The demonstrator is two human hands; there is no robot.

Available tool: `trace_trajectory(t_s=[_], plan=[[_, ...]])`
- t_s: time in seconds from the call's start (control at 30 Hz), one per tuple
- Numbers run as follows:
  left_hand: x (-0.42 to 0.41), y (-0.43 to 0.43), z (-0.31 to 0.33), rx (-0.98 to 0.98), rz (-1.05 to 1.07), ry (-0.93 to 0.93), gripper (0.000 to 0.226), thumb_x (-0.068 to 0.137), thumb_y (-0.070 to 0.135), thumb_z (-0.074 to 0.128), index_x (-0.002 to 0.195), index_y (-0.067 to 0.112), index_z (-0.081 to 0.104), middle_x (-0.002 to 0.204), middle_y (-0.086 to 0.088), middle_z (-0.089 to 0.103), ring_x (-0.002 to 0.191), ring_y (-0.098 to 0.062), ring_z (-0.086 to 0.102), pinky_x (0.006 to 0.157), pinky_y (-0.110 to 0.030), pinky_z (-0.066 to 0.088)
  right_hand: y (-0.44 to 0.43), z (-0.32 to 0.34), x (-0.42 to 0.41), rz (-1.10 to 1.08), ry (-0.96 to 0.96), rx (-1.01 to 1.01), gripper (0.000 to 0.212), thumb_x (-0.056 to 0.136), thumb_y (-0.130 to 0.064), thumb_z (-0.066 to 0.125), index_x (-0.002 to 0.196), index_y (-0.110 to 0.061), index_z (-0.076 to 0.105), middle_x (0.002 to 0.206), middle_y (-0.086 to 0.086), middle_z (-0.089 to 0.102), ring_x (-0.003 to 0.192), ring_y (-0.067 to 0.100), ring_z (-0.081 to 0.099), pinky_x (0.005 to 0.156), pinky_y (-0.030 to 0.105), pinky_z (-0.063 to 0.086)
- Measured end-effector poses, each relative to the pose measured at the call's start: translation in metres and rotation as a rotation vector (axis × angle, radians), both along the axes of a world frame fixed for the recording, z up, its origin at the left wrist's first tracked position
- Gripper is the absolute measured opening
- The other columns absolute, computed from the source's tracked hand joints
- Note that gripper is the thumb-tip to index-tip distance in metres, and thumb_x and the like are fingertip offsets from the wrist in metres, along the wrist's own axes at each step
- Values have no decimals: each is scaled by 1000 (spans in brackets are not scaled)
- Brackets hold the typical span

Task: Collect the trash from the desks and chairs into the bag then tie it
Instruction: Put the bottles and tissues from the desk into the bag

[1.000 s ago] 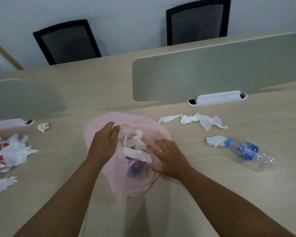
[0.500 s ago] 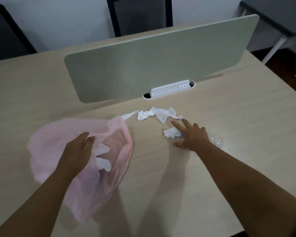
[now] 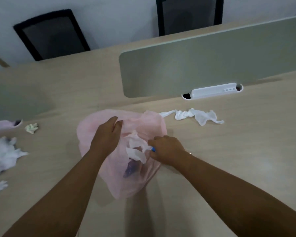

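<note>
Desk holds crumpled tissues right of the pink bag

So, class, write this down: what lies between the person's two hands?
In the head view, crumpled white tissues lie in the open mouth of the pink bag, between the left hand and the right hand.

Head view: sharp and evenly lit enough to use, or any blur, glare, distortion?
Head view: dim, flat light, no glare; soft shadows of the arms fall on the desk below the pink bag. Head view: slightly soft all over, the trash pile at the left edge blurriest; wide-angle bending curves the divider panel.
</note>
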State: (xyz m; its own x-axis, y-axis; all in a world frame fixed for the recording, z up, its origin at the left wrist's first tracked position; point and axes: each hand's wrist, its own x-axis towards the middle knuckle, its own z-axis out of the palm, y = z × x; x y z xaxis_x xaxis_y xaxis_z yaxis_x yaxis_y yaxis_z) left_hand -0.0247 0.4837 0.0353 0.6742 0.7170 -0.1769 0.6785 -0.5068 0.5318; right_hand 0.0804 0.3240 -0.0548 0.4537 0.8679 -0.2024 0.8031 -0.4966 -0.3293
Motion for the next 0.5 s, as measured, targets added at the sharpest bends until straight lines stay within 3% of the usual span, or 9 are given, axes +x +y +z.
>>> trace_trajectory(t_s=[0.07, 0.13, 0.2, 0.27, 0.37, 0.43, 0.5], plan=[[-11, 8, 4, 20, 33, 21, 46, 108, 31, 38, 148, 10, 48, 152, -11, 50, 140, -31, 45, 116, -36, 32, 39, 8, -23, 32, 65, 39, 40, 89, -45, 48, 125, -28, 53, 119, 5, 57, 105, 29, 56, 80, 37, 45], [-22, 16, 6, 26, 71, 18, 47, 108, 33, 37, 149, 11, 48, 152, -10, 50, 140, -30, 45, 117, -38, 31, 72, 10, -37, 40, 112, 77, 57, 85, -55, 53, 137, -33, 42, 138, 3, 47, 121, 30, 45, 97, 44, 41], [-32, 24, 7, 25, 111, -9, 48, 108, 34, 36, 148, 12, 49, 151, -10, 52, 139, -30, 47, 117, -39, 32, 92, 6, -44, 67, 69, 75, 79, 78, -67, 55, 145, -37, 27, 152, 3, 30, 137, 35, 27, 114, 54, 23], [-40, 31, 7, 29, 136, -29, 48, 108, 34, 36, 147, 12, 50, 149, -10, 54, 136, -30, 50, 115, -40, 35, 97, 0, -43, 97, -26, 83, 86, 74, -75, 48, 146, -38, 21, 155, 4, 26, 141, 36, 23, 116, 56, 14], [-44, 35, 4, 38, 119, -47, 46, 107, 34, 36, 143, 12, 55, 143, -10, 59, 130, -30, 54, 111, -40, 39, 78, -7, -32, 129, -142, 253, 80, 72, -74, 41, 142, -35, 36, 145, 3, 43, 129, 30, 43, 109, 48, 31], [-42, 34, -1, 27, 115, -56, 46, 108, 33, 35, 143, 12, 55, 142, -11, 60, 130, -31, 55, 111, -41, 40, 55, -11, -17, 153, -245, 368, 70, 74, -65, 51, 133, -30, 49, 127, 5, 57, 111, 29, 54, 95, 43, 44], [-34, 31, -6, 18, 124, -47, 47, 108, 33, 35, 146, 11, 51, 146, -13, 56, 134, -32, 52, 114, -41, 37, 30, -15, 2, 154, -360, 489, 57, 73, -57, 59, 118, -23, 60, 107, 9, 61, 93, 31, 56, 79, 40, 48]])
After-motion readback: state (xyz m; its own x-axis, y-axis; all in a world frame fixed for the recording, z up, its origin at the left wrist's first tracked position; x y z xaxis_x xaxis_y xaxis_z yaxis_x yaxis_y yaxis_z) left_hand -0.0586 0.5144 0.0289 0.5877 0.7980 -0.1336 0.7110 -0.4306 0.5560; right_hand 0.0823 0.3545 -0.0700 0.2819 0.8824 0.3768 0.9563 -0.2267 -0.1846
